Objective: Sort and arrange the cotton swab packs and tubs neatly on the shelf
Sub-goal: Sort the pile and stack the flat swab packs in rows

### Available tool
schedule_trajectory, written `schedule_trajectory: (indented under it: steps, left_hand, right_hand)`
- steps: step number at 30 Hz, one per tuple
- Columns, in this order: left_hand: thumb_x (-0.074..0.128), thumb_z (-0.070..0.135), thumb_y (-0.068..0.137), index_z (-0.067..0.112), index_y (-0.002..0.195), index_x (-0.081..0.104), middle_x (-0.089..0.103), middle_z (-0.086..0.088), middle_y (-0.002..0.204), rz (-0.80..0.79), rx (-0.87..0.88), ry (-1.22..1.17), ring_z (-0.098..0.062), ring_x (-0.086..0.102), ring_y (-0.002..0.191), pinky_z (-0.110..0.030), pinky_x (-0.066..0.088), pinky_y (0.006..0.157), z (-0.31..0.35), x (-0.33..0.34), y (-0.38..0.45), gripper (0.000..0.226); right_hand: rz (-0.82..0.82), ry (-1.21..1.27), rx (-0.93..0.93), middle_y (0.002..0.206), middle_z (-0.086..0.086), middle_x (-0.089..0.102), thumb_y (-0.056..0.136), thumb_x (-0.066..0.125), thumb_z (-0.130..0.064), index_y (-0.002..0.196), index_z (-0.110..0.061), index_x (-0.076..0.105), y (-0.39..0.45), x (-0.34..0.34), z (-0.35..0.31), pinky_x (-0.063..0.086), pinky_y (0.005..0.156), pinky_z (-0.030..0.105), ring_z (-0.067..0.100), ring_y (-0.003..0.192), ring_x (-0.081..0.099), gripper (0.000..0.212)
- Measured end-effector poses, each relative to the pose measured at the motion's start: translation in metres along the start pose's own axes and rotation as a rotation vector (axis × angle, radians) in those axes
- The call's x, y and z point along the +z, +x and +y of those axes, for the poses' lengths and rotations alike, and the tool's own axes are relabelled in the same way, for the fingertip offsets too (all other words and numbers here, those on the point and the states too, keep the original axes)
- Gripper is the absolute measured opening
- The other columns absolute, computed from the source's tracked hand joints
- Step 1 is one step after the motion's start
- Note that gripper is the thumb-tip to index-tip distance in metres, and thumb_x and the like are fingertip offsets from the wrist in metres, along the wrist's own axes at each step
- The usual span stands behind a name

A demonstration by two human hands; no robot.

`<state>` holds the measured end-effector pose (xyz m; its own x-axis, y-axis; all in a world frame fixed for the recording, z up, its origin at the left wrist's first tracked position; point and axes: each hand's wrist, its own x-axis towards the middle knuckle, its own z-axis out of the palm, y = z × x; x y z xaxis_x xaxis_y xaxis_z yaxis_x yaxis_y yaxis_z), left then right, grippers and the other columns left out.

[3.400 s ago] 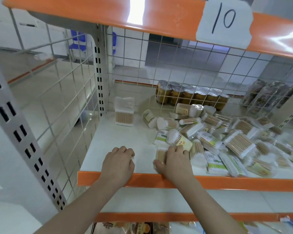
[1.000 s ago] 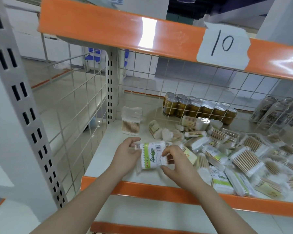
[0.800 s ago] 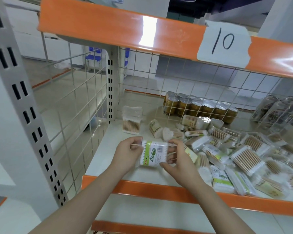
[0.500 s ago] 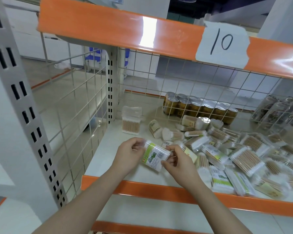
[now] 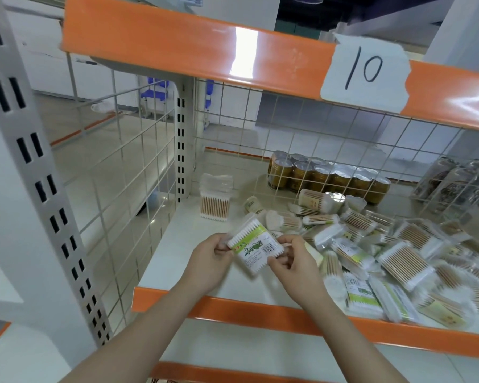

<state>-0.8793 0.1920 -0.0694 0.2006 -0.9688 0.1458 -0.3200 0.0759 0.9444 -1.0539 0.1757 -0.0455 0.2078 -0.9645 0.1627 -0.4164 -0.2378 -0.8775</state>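
White shelf (image 5: 194, 244), tag "10" (image 5: 367, 70): left hand (image 5: 209, 261) and right hand (image 5: 295, 265) both pinch one green-labelled swab pack (image 5: 256, 246); label text unreadable.

— What are your hands doing?
— Your left hand (image 5: 210, 258) and right hand (image 5: 293, 261) hold 1 swab pack (image 5: 256, 247) between them, tilted, above the white shelf (image 5: 183, 244).
— What else do you see?
— A messy pile of packs (image 5: 385, 250) lies on your right. 1 clear tub (image 5: 215, 200) stands alone at the back left. Gold cans (image 5: 327, 176) sit behind the wire. A paper tag (image 5: 367, 71) says 10.
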Motion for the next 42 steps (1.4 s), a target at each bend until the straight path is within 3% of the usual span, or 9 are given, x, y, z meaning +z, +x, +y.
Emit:
schedule_trajectory:
  steps: [6,10,12,14,21,24,32,36,42]
  left_hand:
    - [0.053,-0.007,0.085,0.015,0.106,0.058,0.057,0.007,0.079,0.043,0.009,-0.058,-0.003,0.053,0.071,-0.002,0.038,0.066,0.007,-0.003,0.002,0.031]
    - [0.055,-0.003,0.087,0.019,0.105,0.056,0.055,0.008,0.075,0.081,0.024,-0.080,-0.003,0.051,0.069,-0.001,0.037,0.065,0.011,-0.004,0.004,0.028]
    - [0.055,0.001,0.088,0.020,0.104,0.055,0.055,0.005,0.075,0.098,0.025,-0.083,-0.004,0.051,0.069,-0.001,0.037,0.063,0.012,-0.005,0.004,0.025]
    - [0.055,0.003,0.089,0.019,0.105,0.055,0.055,0.004,0.074,0.111,0.024,-0.077,-0.005,0.051,0.068,-0.001,0.037,0.061,0.012,-0.005,0.005,0.023]
    - [0.055,0.006,0.090,0.015,0.108,0.056,0.053,0.004,0.071,0.146,0.030,-0.045,-0.003,0.051,0.066,0.000,0.037,0.060,0.013,-0.005,0.006,0.020]
    - [0.055,0.008,0.091,0.012,0.113,0.056,0.055,0.002,0.074,0.160,0.026,-0.039,-0.005,0.051,0.070,0.001,0.037,0.060,0.013,-0.005,0.007,0.023]
    - [0.055,0.010,0.091,0.005,0.116,0.060,0.055,0.003,0.073,0.185,0.023,0.006,-0.006,0.053,0.072,0.001,0.037,0.062,0.010,-0.005,0.010,0.026]
    - [0.055,0.010,0.091,0.005,0.115,0.061,0.054,0.003,0.073,0.196,0.015,-0.003,-0.006,0.052,0.072,0.001,0.038,0.063,0.010,-0.005,0.009,0.025]
    - [0.057,0.010,0.090,0.009,0.109,0.059,0.052,0.004,0.069,0.202,0.019,-0.016,-0.005,0.051,0.068,0.001,0.036,0.060,0.012,-0.005,0.008,0.020]
  right_hand:
    - [-0.078,-0.119,0.014,0.092,0.007,0.066,0.088,0.057,-0.009,0.109,-0.023,0.051,-0.001,0.001,0.007,0.038,0.057,0.011,0.006,0.062,0.048,0.027]
    - [-0.112,-0.172,-0.052,0.073,-0.010,0.057,0.088,0.056,-0.010,0.109,-0.018,0.058,-0.001,0.003,0.007,0.037,0.056,0.010,-0.003,0.055,0.047,0.023]
    - [-0.116,-0.218,-0.069,0.065,-0.006,0.051,0.088,0.057,-0.011,0.102,-0.008,0.061,0.001,0.003,0.008,0.034,0.054,0.014,0.001,0.053,0.043,0.015]
    - [-0.126,-0.239,-0.070,0.069,0.009,0.051,0.088,0.058,-0.014,0.101,0.002,0.060,0.001,0.004,0.010,0.031,0.054,0.018,0.006,0.054,0.037,0.021]
    - [-0.168,-0.278,-0.079,0.063,-0.002,0.043,0.088,0.059,-0.021,0.100,-0.003,0.064,-0.001,0.006,0.010,0.031,0.052,0.016,0.004,0.052,0.038,0.022]
    - [-0.192,-0.273,-0.074,0.059,-0.008,0.039,0.088,0.060,-0.023,0.095,-0.013,0.066,-0.003,0.007,0.009,0.029,0.053,0.018,0.005,0.053,0.036,0.013]
    - [-0.243,-0.252,-0.062,0.063,-0.003,0.040,0.089,0.059,-0.025,0.092,-0.013,0.066,-0.006,0.007,0.005,0.030,0.056,0.023,0.007,0.055,0.035,0.015]
    - [-0.249,-0.268,-0.066,0.066,0.003,0.042,0.089,0.058,-0.023,0.093,-0.004,0.064,-0.005,0.008,0.007,0.030,0.056,0.024,0.008,0.057,0.036,0.021]
    - [-0.222,-0.284,-0.079,0.060,-0.005,0.041,0.091,0.055,-0.020,0.089,-0.016,0.061,-0.002,0.008,0.009,0.030,0.055,0.022,0.006,0.054,0.037,0.008]
